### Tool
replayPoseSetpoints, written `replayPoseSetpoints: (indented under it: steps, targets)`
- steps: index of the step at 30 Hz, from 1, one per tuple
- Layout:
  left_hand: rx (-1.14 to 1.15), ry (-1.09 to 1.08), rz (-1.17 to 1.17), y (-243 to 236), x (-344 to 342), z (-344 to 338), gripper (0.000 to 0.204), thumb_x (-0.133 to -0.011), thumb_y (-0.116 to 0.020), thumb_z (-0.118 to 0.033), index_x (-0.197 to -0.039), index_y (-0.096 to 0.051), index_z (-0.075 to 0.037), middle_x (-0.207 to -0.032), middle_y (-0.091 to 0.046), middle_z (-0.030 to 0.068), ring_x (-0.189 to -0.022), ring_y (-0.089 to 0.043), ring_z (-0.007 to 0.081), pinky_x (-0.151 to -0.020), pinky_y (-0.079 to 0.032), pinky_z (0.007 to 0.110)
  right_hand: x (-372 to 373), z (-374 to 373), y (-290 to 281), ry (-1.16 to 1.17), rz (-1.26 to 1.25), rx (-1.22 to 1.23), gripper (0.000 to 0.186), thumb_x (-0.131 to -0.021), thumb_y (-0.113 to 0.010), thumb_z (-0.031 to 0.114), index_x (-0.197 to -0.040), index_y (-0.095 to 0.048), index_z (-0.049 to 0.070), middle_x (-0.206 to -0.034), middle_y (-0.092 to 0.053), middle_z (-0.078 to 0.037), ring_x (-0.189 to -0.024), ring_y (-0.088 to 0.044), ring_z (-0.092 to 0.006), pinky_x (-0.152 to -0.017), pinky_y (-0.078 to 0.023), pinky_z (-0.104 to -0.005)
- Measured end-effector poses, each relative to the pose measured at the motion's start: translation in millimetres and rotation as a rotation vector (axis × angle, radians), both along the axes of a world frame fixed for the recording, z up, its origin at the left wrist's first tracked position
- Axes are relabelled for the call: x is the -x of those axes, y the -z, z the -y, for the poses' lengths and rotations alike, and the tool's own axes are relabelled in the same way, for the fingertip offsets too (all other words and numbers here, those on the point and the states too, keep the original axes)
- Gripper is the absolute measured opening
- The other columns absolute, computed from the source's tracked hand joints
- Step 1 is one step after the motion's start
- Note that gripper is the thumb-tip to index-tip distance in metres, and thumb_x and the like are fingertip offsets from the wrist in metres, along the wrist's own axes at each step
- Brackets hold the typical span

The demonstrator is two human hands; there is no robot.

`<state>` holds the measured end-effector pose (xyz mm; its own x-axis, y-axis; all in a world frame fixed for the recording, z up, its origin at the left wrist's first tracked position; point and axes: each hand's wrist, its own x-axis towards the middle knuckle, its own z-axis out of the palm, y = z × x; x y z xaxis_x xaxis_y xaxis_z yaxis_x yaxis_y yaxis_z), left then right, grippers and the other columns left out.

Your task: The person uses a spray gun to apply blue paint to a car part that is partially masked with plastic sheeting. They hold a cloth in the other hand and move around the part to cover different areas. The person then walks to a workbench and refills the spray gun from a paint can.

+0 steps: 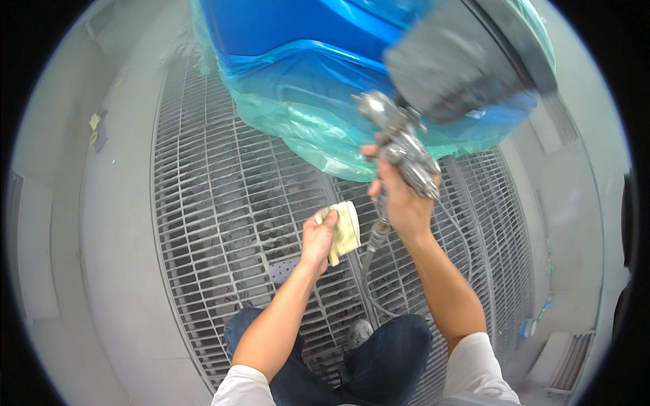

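Note:
My right hand (408, 208) is wrapped round a silver spray gun (408, 154), blurred by motion. The large greyish cup (450, 64) on top of the gun is close to the camera and dark inside toward its lower part. From the gun's handle an air hose (366, 271) runs down toward the floor. Lower and to the left, my left hand (317, 238) pinches a folded pale yellow cloth (347, 231) with the thumb on top. Ahead of both hands stands a glossy blue panel (284, 27), edged with thin greenish masking film (298, 128).
Metal floor grating (217, 203) lies under me and the panel. A purple perforated sheet (283, 271) shows beside my left wrist. Small scraps (98, 132) lie by the left wall. A slatted white unit (560, 362) is at lower right. The hose loops near my knees.

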<state>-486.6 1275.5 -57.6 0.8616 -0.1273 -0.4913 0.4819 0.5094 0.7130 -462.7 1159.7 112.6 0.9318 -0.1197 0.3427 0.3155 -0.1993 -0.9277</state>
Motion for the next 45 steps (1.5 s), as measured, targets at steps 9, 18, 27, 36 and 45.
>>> replayPoseSetpoints:
  steps: [9, 18, 27, 36, 45]
  targets:
    - [0.120, -0.244, -0.438, -55.6, 100.7, -73.6, 0.027, -0.103, -0.064, -0.019, -0.122, -0.066, 0.000, -0.110, -0.071, 0.0082, -0.095, -0.069, 0.0185, -0.084, -0.056, 0.034, 9.4, -5.8, -124.0, 0.407, -0.257, -0.012, 0.027, -0.104, -0.064, 0.023, -0.117, -0.064, -0.001, -0.102, -0.073, -0.013, -0.055, -0.058, -0.0102, -0.046, -0.048, -0.0256]
    - [-0.044, -0.208, -0.441, -162.1, 82.2, -209.4, 0.027, -0.103, -0.063, -0.020, -0.120, -0.065, 0.001, -0.109, -0.069, 0.0089, -0.096, -0.067, 0.0203, -0.083, -0.055, 0.036, -33.7, -51.7, -214.5, 0.385, -0.437, -0.232, 0.026, -0.101, -0.068, 0.019, -0.116, -0.065, -0.003, -0.094, -0.072, -0.015, -0.049, -0.056, -0.0148, -0.043, -0.046, -0.0289]
    - [-0.250, 0.042, -0.396, -217.8, -54.6, -334.3, 0.032, -0.103, -0.064, -0.025, -0.122, -0.064, 0.001, -0.116, -0.068, 0.0086, -0.105, -0.064, 0.0195, -0.091, -0.052, 0.036, -50.2, -99.8, -220.3, 0.975, -0.450, -0.259, 0.021, -0.099, -0.070, 0.016, -0.109, -0.066, -0.001, -0.087, -0.071, -0.012, -0.047, -0.056, -0.0159, -0.041, -0.045, -0.0313]
    - [-0.281, 0.273, -0.362, -231.0, -124.7, -383.5, 0.035, -0.105, -0.060, -0.022, -0.129, -0.062, 0.004, -0.119, -0.068, 0.0096, -0.104, -0.067, 0.0195, -0.090, -0.054, 0.034, -126.2, -226.3, -280.8, 0.814, -0.332, -0.391, 0.020, -0.096, -0.074, 0.018, -0.103, -0.067, 0.000, -0.084, -0.070, -0.013, -0.046, -0.055, -0.0164, -0.040, -0.045, -0.0308]
    - [-0.258, 0.556, -0.321, -191.3, -156.1, -439.8, 0.035, -0.104, -0.061, -0.020, -0.129, -0.063, 0.006, -0.118, -0.069, 0.0103, -0.105, -0.066, 0.0180, -0.091, -0.053, 0.033, -128.5, -266.2, -277.5, 0.801, -0.290, -0.319, 0.031, -0.097, -0.073, 0.026, -0.109, -0.067, -0.002, -0.093, -0.072, -0.016, -0.049, -0.056, -0.0169, -0.042, -0.047, -0.0292]
